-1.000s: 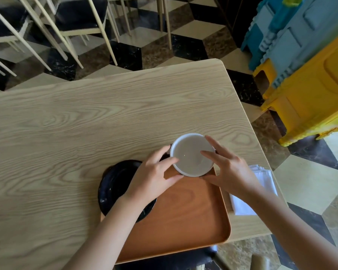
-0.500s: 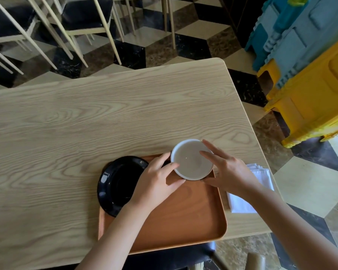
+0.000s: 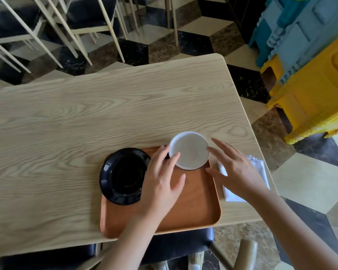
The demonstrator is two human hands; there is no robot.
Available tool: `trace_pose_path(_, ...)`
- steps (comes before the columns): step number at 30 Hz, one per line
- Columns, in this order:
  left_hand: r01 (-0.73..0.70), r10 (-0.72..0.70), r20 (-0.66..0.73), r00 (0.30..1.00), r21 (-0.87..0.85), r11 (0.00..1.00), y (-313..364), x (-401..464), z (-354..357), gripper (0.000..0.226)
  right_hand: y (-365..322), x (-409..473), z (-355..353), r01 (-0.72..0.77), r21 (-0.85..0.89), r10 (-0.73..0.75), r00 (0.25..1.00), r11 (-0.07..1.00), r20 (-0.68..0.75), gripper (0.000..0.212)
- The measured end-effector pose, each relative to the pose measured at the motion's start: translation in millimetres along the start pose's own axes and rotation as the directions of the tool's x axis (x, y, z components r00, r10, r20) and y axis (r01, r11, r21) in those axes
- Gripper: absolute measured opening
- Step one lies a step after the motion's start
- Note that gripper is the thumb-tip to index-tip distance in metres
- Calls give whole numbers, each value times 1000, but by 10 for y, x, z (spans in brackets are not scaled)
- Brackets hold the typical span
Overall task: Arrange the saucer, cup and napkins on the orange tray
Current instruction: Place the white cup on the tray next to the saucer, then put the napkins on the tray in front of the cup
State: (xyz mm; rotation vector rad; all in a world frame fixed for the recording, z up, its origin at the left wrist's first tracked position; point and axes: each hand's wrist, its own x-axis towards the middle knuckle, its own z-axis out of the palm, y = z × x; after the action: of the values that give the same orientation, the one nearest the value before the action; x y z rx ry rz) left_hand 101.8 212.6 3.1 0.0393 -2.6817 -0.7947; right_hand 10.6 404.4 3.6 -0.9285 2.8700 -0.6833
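A light wood-grain table carried all the items. At the left end of the rounded rectangular orange wooden tray sat a glossy black round saucer, its left rim overhanging the tray's edge onto the table. No cup could be distinguished on it; the dark centre was too uniform to tell.

The left hand was positioned above the tray just right of the black saucer, fingers spread and extended, grasping nothing. Its fingertips lay at the left rim of the small round white dish; whether they touched it could not be determined.

The white dish rested across the tray's far right corner, partly over the tray's rim and partly over the table.

The right hand was likewise released, fingers splayed, with fingertips close beside the dish's right rim and the palm above the tray's right edge. It covered part of a stack of folded white napkins, which lay on the table just beside the tray's right side, off the tray.

Beyond the table's right edge stood yellow and blue plastic crates on a chequered floor.
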Motion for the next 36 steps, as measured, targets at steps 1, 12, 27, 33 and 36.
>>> trace_pose_path(1,-24,24,-13,1000,-23,999,118,-68,40,41,40,-97,-7,-25,-6,25,999,1000,-27,49)
trace_pose_path(12,-257,141,511,848,163,953,739,-370,837,56,553,-920,29,-319,-137,321,947,938,-5,65)
trace_pose_path(27,-283,77,577,813,276,919,756,-407,923,66,471,-742,-134,-729,506,786,600,461,148,37)
trace_pose_path(33,175,-66,419,905,-225,959,837,-411,768,57,329,-793,-371,-580,691,694,703,432,155,26)
trace_pose_path(36,382,-212,402,891,-408,829,818,-417,660,45,149,-782,-501,-512,739,642,753,438,142,32)
